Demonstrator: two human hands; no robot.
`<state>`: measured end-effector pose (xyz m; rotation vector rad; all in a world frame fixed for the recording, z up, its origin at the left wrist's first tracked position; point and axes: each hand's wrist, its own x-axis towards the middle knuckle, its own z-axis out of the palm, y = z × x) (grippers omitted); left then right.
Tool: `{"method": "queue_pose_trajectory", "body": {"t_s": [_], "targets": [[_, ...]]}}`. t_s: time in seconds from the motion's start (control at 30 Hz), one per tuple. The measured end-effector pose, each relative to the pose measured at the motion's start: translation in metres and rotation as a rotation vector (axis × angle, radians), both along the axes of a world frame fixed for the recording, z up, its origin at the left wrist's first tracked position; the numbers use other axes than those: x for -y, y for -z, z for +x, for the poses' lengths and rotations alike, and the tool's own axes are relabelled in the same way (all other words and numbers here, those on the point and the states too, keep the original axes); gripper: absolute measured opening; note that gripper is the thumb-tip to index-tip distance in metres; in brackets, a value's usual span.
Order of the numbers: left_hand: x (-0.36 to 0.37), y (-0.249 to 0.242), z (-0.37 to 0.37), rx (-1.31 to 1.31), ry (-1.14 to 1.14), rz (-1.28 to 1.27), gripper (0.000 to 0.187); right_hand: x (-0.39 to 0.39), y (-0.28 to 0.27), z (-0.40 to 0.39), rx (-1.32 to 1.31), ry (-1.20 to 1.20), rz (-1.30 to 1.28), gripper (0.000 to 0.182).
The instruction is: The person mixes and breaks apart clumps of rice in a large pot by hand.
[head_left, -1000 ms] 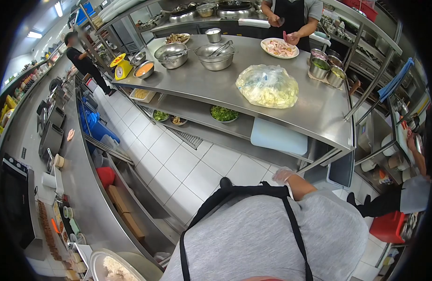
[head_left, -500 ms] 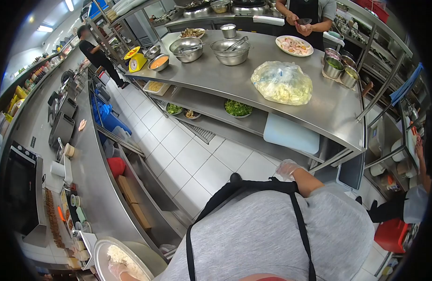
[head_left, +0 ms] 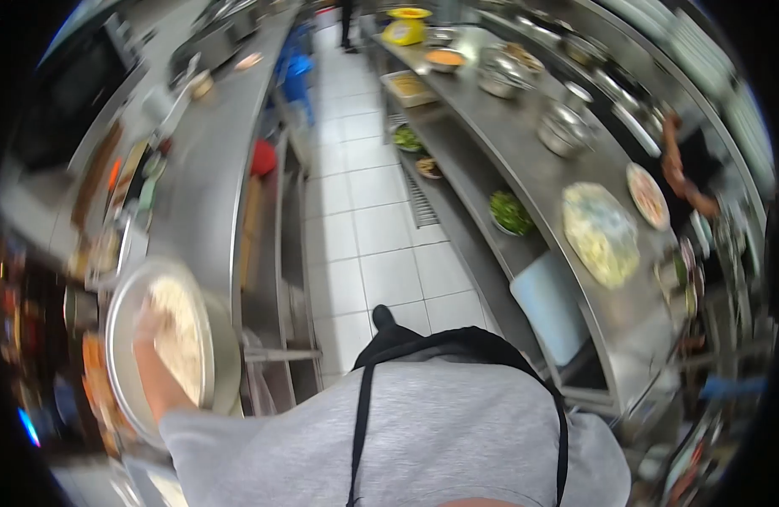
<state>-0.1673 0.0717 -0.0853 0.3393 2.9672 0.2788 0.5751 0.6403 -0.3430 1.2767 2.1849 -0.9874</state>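
Observation:
At the lower left stands a large pale metal pot [head_left: 226,363], tilted in my view, with white rice [head_left: 184,342] inside. My left hand [head_left: 155,321] reaches into it and touches the rice near the left side. The hand is smeared by motion, so how its fingers are held, and whether any rice is in them, does not show. A clear glove seems to cover it. My right hand is out of the picture.
A steel counter [head_left: 199,186] runs along the left. Across the tiled aisle [head_left: 360,228], a steel table [head_left: 525,139] bears a bag of cut pale vegetables [head_left: 599,237], metal bowls [head_left: 565,131] and a yellow scale [head_left: 406,29]. A co-worker's arm [head_left: 675,165] shows behind it.
My view has swung left, bringing the rice pot and my left hand further into the picture. My gloved right hand, visible before beside the table, has left the view.

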Motion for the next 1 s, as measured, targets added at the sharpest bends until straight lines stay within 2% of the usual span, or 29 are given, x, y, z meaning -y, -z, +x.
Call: {"method": "queue_pose_trajectory", "body": {"t_s": [0.03, 0.07, 0.13, 0.17, 0.2, 0.23, 0.33, 0.37, 0.43, 0.47, 0.5, 0.53, 0.57, 0.63, 0.67, 0.7, 0.73, 0.8, 0.83, 0.87, 0.9, 0.93, 0.97, 1.0], "targets": [[-0.005, -0.004, 0.007, -0.029, 0.02, 0.005, 0.079, -0.003, -0.001, -0.004, 0.009, -0.008, -0.008, 0.025], [-0.013, -0.003, 0.016, -0.2, -0.003, -0.099, 0.072, -0.008, -0.002, -0.011, 0.019, -0.026, -0.005, 0.025], [0.011, 0.036, -0.015, -0.369, 0.11, -0.091, 0.057, -0.019, -0.007, -0.031, 0.02, -0.073, 0.014, 0.027], [-0.017, 0.001, 0.02, -0.384, 0.047, -0.156, 0.044, -0.027, -0.006, -0.043, 0.012, -0.111, 0.035, 0.028], [0.007, 0.038, -0.013, -0.552, 0.175, -0.137, 0.031, -0.033, -0.008, -0.057, -0.005, -0.144, 0.064, 0.029], [-0.021, 0.009, 0.003, -0.299, -0.045, -0.119, 0.03, -0.041, -0.007, -0.073, -0.03, -0.196, 0.105, 0.031], [-0.018, 0.018, 0.008, -0.404, -0.012, -0.037, 0.033, -0.069, -0.019, -0.152, -0.297, -0.338, 0.308, 0.035], [-0.006, 0.037, -0.002, -0.44, 0.018, -0.062, 0.035, -0.034, -0.126, -0.216, -0.429, -0.188, 0.072, 0.037], [0.012, 0.054, -0.023, -0.363, -0.05, -0.003, 0.039, -0.034, -0.142, -0.313, -0.77, -0.087, -0.424, 0.031], [0.008, 0.04, -0.015, -0.268, -0.12, 0.054, 0.04, -0.011, -0.188, -0.371, -0.873, -0.287, -0.486, 0.029], [0.001, 0.018, -0.003, -0.173, -0.188, 0.113, 0.042, 0.025, -0.237, -0.42, -0.926, -0.344, -0.519, 0.023], [0.006, 0.001, 0.006, -0.176, -0.219, 0.109, 0.042, 0.058, -0.288, -0.458, -0.935, -0.518, -0.427, 0.028], [0.013, -0.013, 0.017, -0.221, -0.13, 0.142, 0.043, 0.102, -0.345, -0.484, -0.941, -0.593, -0.54, 0.03], [0.019, -0.059, 0.04, -0.277, -0.077, 0.173, 0.045, 0.166, -0.397, -0.539, -1.103, -0.98, -0.417, 0.031], [0.017, -0.09, 0.052, -0.122, -0.15, 0.347, 0.05, 0.196, -0.414, -0.564, -1.108, -1.176, -0.335, 0.033], [0.014, -0.118, 0.061, 0.025, -0.217, 0.525, 0.055, 0.229, -0.427, -0.582, -1.062, -1.274, -0.249, 0.035], [0.011, -0.137, 0.074, 0.007, -0.242, 0.527, 0.055, 0.259, -0.431, -0.603, -0.996, -1.412, -0.15, 0.034], [0.005, -0.154, 0.105, 0.066, -0.37, 0.96, 0.069, 0.315, -0.437, -0.641, -0.786, -1.625, 0.067, 0.039], [0.015, -0.146, 0.111, 0.142, -0.288, 0.967, 0.074, 0.34, -0.435, -0.652, -0.63, -1.686, 0.172, 0.045], [0.027, -0.138, 0.11, 0.216, -0.182, 0.97, 0.08, 0.36, -0.419, -0.667, -0.683, -1.757, 0.164, 0.049], [0.029, -0.128, 0.11, 0.148, -0.214, 0.936, 0.08, 0.378, -0.396, -0.69, -0.741, -1.811, 0.187, 0.053], [0.026, -0.117, 0.113, 0.089, -0.225, 0.911, 0.081, 0.404, -0.376, -0.715, -0.607, -1.872, 0.237, 0.055], [0.026, -0.116, 0.117, 0.135, -0.236, 1.015, 0.081, 0.422, -0.381, -0.72, -0.501, -1.914, 0.347, 0.054], [0.04, -0.098, 0.113, 0.227, -0.281, 1.042, 0.076, 0.435, -0.374, -0.728, -0.567, -1.94, 0.345, 0.053]]}}
